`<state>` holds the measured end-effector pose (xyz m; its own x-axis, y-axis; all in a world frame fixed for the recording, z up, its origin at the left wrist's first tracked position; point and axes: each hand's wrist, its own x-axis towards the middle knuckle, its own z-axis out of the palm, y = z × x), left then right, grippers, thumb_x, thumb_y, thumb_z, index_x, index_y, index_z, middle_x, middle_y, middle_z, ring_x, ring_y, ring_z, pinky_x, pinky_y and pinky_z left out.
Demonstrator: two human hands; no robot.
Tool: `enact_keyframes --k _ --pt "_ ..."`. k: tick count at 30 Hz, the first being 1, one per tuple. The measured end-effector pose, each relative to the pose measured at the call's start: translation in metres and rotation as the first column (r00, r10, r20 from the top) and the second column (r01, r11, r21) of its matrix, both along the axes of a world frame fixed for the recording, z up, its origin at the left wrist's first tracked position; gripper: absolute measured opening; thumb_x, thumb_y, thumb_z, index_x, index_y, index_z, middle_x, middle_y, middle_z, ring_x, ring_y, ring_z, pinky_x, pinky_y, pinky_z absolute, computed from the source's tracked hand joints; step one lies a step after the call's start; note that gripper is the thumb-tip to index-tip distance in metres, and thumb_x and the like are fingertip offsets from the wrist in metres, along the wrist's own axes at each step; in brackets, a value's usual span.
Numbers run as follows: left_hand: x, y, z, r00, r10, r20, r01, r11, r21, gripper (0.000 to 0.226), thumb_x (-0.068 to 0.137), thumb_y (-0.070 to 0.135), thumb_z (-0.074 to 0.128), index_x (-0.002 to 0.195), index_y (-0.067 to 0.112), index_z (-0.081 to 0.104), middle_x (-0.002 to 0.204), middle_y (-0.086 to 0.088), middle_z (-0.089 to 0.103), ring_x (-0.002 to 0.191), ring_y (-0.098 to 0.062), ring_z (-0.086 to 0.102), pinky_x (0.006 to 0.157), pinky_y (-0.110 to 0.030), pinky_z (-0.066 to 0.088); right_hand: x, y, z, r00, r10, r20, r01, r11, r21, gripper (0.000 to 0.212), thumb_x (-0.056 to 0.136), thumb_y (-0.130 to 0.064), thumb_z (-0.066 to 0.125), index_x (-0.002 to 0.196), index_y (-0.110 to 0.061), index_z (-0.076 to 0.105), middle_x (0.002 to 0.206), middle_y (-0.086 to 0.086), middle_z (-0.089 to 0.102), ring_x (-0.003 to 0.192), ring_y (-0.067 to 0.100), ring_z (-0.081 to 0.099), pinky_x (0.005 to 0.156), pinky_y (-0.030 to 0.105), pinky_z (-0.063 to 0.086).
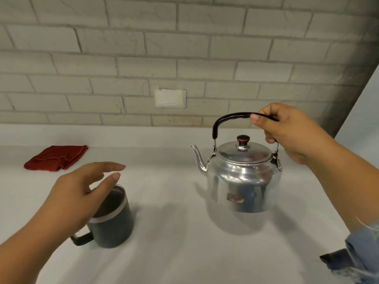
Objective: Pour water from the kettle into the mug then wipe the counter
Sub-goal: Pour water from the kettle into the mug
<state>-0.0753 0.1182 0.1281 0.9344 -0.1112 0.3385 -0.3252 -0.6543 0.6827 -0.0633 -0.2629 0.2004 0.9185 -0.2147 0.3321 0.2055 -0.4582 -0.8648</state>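
A shiny metal kettle (242,181) with a black hoop handle stands on the white counter (174,242), right of centre, its spout pointing left. My right hand (287,132) is closed around the right part of that handle. A dark mug (114,218) with a pale rim stands at the lower left, its handle toward me. My left hand (82,191) hovers over the mug's near rim with fingers spread, holding nothing. A folded red cloth (56,157) lies at the back left of the counter.
A pale brick wall (184,58) rises behind the counter with a white outlet plate (170,98) low in the middle. A grey column stands at the right. A dark object (336,257) shows at the lower right edge by my sleeve.
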Motion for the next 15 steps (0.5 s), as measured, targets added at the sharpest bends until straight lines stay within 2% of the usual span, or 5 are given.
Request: enact_keyframes --k 3,5,9,12,15 --pt "-0.002 0.026 -0.008 0.991 0.111 -0.073 -0.110 0.994 0.023 0.016 0.081 0.047 0.055 0.095 0.052 0.062 0.118 0.013 0.064 0.109 -0.019 0.061 0.080 -0.033 0.050 -0.003 0.030 0.002 0.997 0.072 0.043 -0.074 0.996 0.040 0.015 0.081 -0.031 0.071 0.071 -0.024 0.061 0.060 -0.006 0.046 0.047 0.007 0.038 0.050 0.025 0.037" --pt "-0.005 0.041 -0.018 0.976 0.169 -0.139 -0.163 0.985 0.050 0.021 0.084 0.035 0.061 0.101 0.047 0.060 0.124 0.007 0.063 0.111 -0.024 0.060 0.086 -0.037 0.048 -0.003 0.050 0.004 0.991 0.109 0.073 -0.113 0.992 0.054 0.014 0.080 -0.029 0.072 0.070 -0.026 0.063 0.058 -0.010 0.048 0.047 0.006 0.038 0.049 0.024 0.037" --pt "-0.013 0.065 -0.038 0.936 0.233 -0.264 -0.217 0.972 0.090 0.039 0.078 0.037 0.069 0.117 0.037 0.061 0.125 0.004 0.062 0.113 -0.025 0.060 0.092 -0.041 0.048 0.000 0.090 0.007 0.974 0.211 0.086 -0.216 0.975 0.047 0.003 0.078 -0.023 0.074 0.079 -0.024 0.071 0.056 -0.014 0.054 0.046 0.006 0.039 0.045 0.022 0.036" --pt "-0.014 0.075 -0.052 0.916 0.236 -0.324 -0.236 0.971 0.039 0.043 0.075 0.035 0.074 0.116 0.034 0.063 0.114 0.006 0.065 0.104 -0.022 0.063 0.088 -0.036 0.049 0.000 0.113 0.009 0.956 0.282 0.076 -0.282 0.959 -0.016 0.011 0.077 -0.023 0.075 0.086 -0.029 0.075 0.059 -0.017 0.061 0.045 -0.001 0.046 0.045 0.014 0.038" --pt "-0.009 0.079 -0.063 0.919 0.230 -0.321 -0.243 0.970 0.001 0.032 0.076 0.027 0.076 0.107 0.033 0.068 0.103 0.010 0.069 0.090 -0.012 0.066 0.076 -0.025 0.046 0.001 0.134 0.013 0.938 0.341 0.069 -0.334 0.938 -0.092 0.014 0.076 -0.022 0.075 0.088 -0.030 0.075 0.058 -0.024 0.063 0.049 -0.008 0.055 0.049 0.002 0.038"
